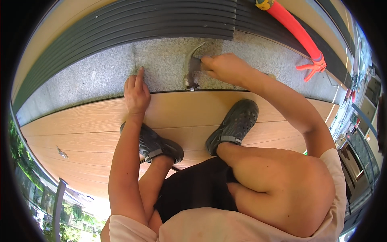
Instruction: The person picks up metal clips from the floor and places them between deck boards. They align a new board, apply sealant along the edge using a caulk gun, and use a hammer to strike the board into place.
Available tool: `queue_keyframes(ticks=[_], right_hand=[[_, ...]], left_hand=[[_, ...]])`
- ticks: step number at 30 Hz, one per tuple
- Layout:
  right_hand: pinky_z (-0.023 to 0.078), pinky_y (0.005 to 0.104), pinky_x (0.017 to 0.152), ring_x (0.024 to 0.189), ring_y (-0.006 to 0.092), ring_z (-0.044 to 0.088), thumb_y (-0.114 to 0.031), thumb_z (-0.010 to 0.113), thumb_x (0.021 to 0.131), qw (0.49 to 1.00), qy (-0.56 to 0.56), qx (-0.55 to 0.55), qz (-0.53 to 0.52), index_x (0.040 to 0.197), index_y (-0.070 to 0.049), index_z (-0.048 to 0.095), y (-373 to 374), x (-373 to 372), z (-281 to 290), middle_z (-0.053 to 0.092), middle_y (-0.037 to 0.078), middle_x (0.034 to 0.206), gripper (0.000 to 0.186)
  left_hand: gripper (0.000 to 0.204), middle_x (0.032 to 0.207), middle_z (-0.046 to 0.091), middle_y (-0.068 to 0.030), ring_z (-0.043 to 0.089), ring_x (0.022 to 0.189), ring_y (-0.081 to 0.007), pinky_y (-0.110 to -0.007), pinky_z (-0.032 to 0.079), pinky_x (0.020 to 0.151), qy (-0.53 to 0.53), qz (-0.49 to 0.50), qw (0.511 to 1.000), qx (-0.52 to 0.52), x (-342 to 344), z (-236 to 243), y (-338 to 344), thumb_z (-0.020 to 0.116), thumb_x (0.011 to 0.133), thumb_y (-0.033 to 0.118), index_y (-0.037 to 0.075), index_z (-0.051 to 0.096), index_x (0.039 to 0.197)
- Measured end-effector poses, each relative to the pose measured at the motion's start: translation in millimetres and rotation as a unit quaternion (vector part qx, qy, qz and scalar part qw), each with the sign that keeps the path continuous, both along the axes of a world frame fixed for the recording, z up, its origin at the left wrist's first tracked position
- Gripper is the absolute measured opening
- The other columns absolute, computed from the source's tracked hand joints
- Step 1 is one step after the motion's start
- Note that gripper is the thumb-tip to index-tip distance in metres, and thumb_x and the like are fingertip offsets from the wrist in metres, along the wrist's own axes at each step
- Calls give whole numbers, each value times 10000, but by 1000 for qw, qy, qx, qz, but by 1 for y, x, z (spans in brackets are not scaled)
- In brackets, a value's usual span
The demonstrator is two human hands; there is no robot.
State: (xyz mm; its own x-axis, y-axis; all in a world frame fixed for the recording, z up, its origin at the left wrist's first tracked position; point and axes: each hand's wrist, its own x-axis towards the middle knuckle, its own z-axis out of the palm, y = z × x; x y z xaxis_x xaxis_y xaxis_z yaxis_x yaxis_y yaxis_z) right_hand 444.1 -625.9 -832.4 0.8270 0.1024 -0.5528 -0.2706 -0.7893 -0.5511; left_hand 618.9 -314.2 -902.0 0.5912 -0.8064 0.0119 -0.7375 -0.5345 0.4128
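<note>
My right hand [227,68] is closed around the handle of a claw hammer [191,66]. The hammer's head lies over the grey concrete strip [161,52], its curved claw toward the far side and its other end at the far edge of the wood-look planks [169,109]. A small metal piece [192,88], perhaps a clip, sits at that edge beneath the hammer. To the left, my left hand [137,92] rests over the plank edge and the concrete, index finger stretched forward and nothing visible in it. The other fingers are partly bent.
Dark ribbed boards [161,22] border the concrete on the far side. A red tube-shaped tool [296,30] with a pronged end lies at the far right. My dark clogs [238,123] stand on the planks. Small metal pieces [61,152] lie at left, near a railing post [59,207].
</note>
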Motion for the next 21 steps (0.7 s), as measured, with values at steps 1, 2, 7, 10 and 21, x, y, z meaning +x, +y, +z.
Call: queue_keyframes(ticks=[1, 2, 7, 10, 21], right_hand=[[553, 514, 778, 876, 420, 699, -219, 611, 954, 1000, -1, -8, 7, 1143, -81, 636, 0, -2, 0, 737, 177, 947, 235], [554, 515, 781, 876, 421, 699, -221, 610, 956, 1000, -1, -16, 12, 1144, -82, 637, 1, -3, 0, 737, 178, 947, 235], [554, 514, 791, 889, 418, 698, -226, 615, 959, 1000, 4, -4, 1, 1145, -80, 633, -2, -3, 4, 736, 176, 962, 237], [553, 511, 793, 897, 414, 697, -230, 614, 961, 1000, 4, 2, -9, 1150, -82, 627, -3, -4, 3, 736, 176, 970, 240], [550, 503, 796, 903, 401, 697, -225, 639, 932, 999, 24, -17, -18, 1091, -75, 602, -5, -22, 2, 727, 181, 958, 221]], left_hand=[[519, 991, 588, -129, 580, 950, -351, -461, 504, 870, 0, 1, 1000, 1, 0, -1, -1, 586, 862, -4, 86, 609, 1373], [522, 992, 589, -128, 580, 952, -351, -461, 504, 870, -6, -5, 1000, -13, 1, -2, -4, 586, 860, -5, 85, 609, 1373], [532, 996, 589, -127, 580, 955, -351, -459, 505, 870, 2, 6, 1000, 0, 0, 2, -4, 587, 853, -5, 88, 607, 1377], [532, 997, 589, -124, 580, 951, -350, -458, 506, 870, -4, -11, 1000, -12, 3, 1, -3, 587, 856, 0, 90, 607, 1380], [490, 949, 581, -128, 585, 873, -334, -445, 510, 797, -26, -11, 999, -39, -1, -2, -4, 546, 874, -25, 72, 635, 1347]])
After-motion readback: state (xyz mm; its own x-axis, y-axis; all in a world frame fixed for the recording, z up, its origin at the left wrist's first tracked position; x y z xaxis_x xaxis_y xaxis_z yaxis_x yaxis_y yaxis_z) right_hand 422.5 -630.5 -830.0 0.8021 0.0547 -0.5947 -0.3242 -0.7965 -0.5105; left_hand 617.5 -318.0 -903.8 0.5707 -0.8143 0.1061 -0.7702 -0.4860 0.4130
